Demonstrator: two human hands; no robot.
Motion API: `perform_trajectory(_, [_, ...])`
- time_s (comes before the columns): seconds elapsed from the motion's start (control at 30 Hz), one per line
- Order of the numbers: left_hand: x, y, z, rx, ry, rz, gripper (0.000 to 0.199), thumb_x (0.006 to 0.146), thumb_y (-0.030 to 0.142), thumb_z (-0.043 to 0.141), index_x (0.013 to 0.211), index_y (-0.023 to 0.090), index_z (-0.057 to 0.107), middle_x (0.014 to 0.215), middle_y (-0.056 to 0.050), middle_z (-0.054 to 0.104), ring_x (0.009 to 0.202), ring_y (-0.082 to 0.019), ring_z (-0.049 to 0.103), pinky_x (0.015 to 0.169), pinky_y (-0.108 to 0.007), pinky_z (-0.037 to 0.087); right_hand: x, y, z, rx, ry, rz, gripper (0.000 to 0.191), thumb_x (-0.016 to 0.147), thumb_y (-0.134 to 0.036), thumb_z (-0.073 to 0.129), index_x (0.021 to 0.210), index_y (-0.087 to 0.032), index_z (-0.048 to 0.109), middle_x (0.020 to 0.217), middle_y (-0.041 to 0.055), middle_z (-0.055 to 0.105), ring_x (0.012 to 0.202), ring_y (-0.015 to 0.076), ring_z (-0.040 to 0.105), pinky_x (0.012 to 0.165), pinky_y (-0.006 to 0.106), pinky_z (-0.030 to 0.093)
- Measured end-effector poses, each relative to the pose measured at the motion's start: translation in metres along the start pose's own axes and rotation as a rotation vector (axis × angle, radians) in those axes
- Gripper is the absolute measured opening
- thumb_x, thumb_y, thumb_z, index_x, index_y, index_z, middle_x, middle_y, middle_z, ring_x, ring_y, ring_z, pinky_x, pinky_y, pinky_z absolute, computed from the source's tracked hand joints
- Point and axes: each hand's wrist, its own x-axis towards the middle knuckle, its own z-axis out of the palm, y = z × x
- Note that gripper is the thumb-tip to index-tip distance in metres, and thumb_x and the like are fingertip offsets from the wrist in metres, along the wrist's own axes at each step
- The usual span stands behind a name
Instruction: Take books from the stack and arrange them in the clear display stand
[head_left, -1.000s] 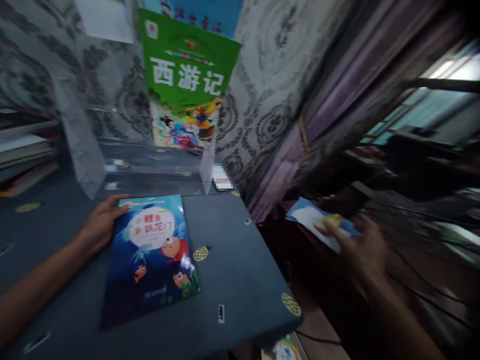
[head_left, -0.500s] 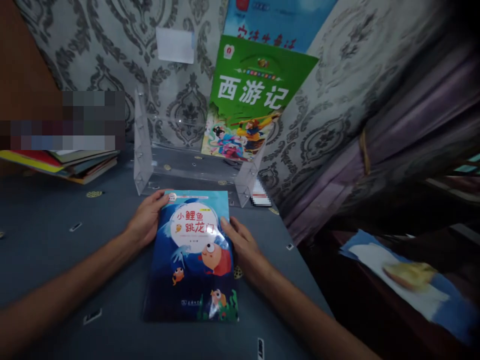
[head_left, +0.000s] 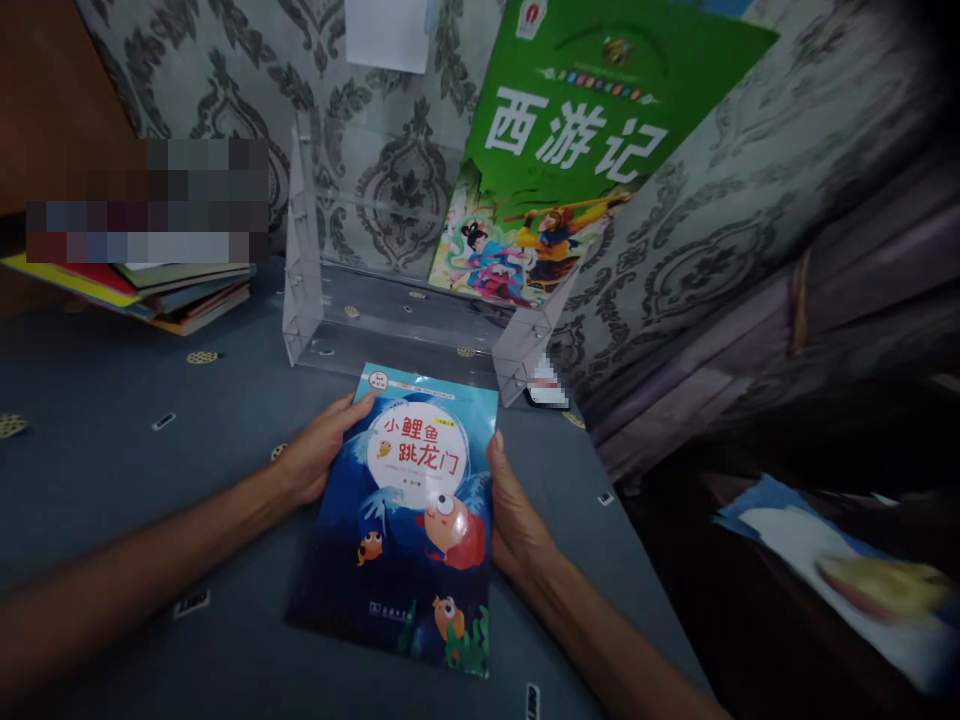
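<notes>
Left fingers (head_left: 354, 408), right fingers (head_left: 504, 475) nearly closed, gripping glossy rectangular book (head_left: 397, 545); transparent angular rack (head_left: 302, 260) behind

bare left hand (head_left: 324, 450), bare right hand (head_left: 519, 512), bare forearms (head_left: 187, 550)

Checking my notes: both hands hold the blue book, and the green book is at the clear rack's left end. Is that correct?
Not quite: the head view shows the green book at the right end of the clear rack. The left hand and right hand do hold the blue book.
</notes>
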Motion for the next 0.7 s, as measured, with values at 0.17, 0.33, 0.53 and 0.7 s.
perform_trajectory(0.17, [0.003, -0.001, -0.005, -0.011, -0.041, 0.018, 0.015, 0.091, 0.02, 0.064, 0.104, 0.014, 0.071, 0.091, -0.009, 0.078, 0.079, -0.021, 0.076, 0.077, -0.03, 0.063, 0.017, -0.022, -0.031, -0.121, 0.186, -0.329, 0.052, 0.077, -0.07, 0.069, 0.1, -0.023, 0.072, 0.106, 0.0086, 0.076, 0.108, 0.0273, 0.07, 0.092, 0.042, 0.056])
perform_trajectory(0.33, [0.001, 0.0, -0.002, -0.023, -0.033, 0.02, 0.012, 0.093, 0.02, 0.062, 0.098, 0.016, 0.072, 0.091, -0.007, 0.078, 0.074, -0.018, 0.074, 0.072, -0.027, 0.062, 0.034, -0.046, -0.073, -0.271, 0.598, -0.634, 0.044, 0.059, -0.054, 0.088, 0.079, -0.017, 0.072, 0.074, 0.0031, 0.071, 0.063, 0.0135, 0.063, 0.058, 0.025, 0.048])
perform_trajectory(0.53, [-0.003, 0.001, 0.002, -0.041, -0.002, 0.029, 0.017, 0.095, 0.018, 0.056, 0.093, 0.014, 0.073, 0.087, -0.008, 0.078, 0.071, -0.018, 0.074, 0.069, -0.027, 0.062, 0.023, -0.04, -0.053, -0.424, 0.557, -0.642, 0.062, 0.062, -0.061, 0.084, 0.046, -0.021, 0.04, 0.044, -0.009, 0.034, 0.041, 0.0053, 0.027, 0.041, 0.022, 0.021])
perform_trajectory(0.7, [-0.004, 0.0, 0.0, -0.05, -0.012, 0.034, 0.017, 0.095, 0.021, 0.058, 0.099, 0.014, 0.073, 0.09, -0.009, 0.079, 0.077, -0.02, 0.075, 0.073, -0.028, 0.062, 0.012, -0.024, -0.033, -0.537, 0.389, -0.53, 0.07, 0.077, -0.078, 0.059, 0.044, -0.023, 0.033, 0.042, -0.007, 0.028, 0.04, 0.0073, 0.025, 0.04, 0.024, 0.019])
